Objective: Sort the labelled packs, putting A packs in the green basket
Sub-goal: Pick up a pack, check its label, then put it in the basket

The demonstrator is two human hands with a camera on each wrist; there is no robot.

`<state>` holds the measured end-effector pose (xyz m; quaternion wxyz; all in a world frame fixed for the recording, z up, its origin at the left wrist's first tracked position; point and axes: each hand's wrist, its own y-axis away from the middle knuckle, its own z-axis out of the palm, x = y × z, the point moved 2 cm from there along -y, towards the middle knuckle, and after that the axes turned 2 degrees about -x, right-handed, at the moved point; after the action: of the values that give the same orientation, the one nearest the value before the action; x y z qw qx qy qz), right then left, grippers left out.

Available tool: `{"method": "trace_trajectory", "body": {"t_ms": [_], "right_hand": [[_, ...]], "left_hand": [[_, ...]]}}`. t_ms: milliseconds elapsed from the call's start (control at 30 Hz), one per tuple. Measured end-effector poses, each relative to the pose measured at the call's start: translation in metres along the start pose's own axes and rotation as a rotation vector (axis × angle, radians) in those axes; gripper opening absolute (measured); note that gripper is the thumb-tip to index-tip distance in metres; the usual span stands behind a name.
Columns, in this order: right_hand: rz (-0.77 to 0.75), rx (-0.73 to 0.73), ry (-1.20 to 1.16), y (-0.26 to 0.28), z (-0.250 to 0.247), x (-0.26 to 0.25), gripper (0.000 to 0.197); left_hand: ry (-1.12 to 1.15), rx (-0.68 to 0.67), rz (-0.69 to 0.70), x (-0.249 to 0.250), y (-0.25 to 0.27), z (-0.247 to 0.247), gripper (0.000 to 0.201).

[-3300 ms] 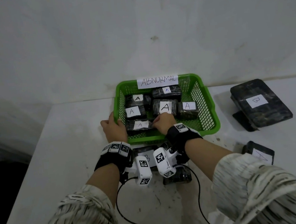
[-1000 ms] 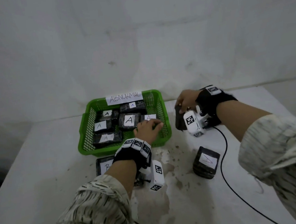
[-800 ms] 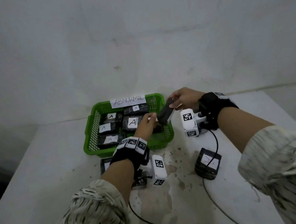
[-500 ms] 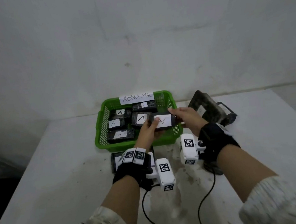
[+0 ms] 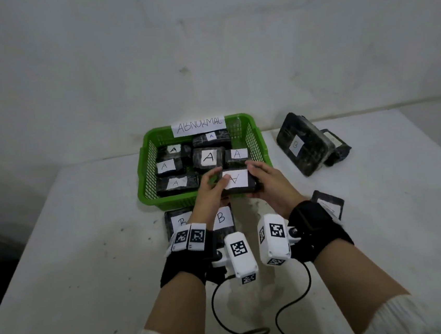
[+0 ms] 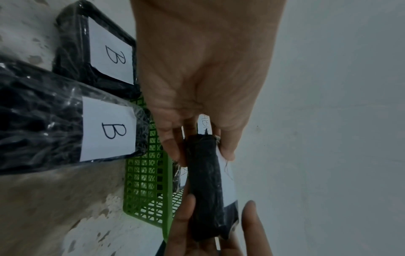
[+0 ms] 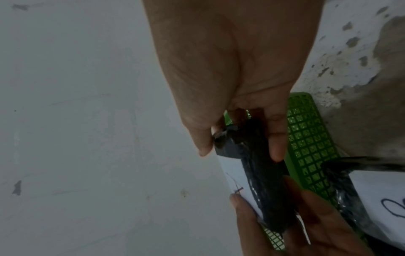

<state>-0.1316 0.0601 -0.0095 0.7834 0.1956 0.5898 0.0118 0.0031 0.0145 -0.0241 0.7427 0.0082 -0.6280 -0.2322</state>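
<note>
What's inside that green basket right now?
Six black packs labelled A lie in the green basket. Both hands hold a seventh A pack over its near right corner, hiding whatever lies beneath.

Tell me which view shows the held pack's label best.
Head view: the held pack faces up between the left hand and right hand, its A label readable. Both wrist views show only its dark edge.
</note>
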Motion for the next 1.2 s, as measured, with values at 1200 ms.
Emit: {"method": "trace_trajectory", "body": {"t_ms": [1200], "right_hand": [[0.0, 0.026, -0.101, -0.006, 0.016, 0.011, 0.048]], "left_hand": [[0.041, -0.063, 0.061, 0.005, 0.01, -0.013, 0.045]]}}
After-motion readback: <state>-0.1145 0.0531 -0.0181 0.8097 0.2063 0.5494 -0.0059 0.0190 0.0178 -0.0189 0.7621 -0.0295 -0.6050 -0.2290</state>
